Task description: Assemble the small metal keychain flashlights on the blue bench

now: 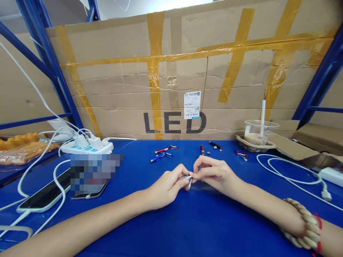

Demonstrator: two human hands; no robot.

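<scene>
My left hand (164, 189) is closed around a small silver keychain flashlight (184, 177), held just above the blue tabletop. A silver clip (190, 185) hangs down from its right end. Thumb and fingers of my right hand (221, 175) pinch at that same end, so the tip is hidden. Beyond the hands lie a red flashlight (161, 150) and a blue flashlight (157, 157) with clips. Farther right are a dark red tube (202, 150), a black tube (215, 145), small silvery pieces (208, 152) and a red clip (242, 154).
A power strip (104, 147) with white cables and a phone (44, 192) lie at left, beside a pixelated patch. At right stand a plastic cup with a straw (257, 134) in a carton holder and a coiled white cable (289, 178). A large cardboard panel (120, 89) closes off the back.
</scene>
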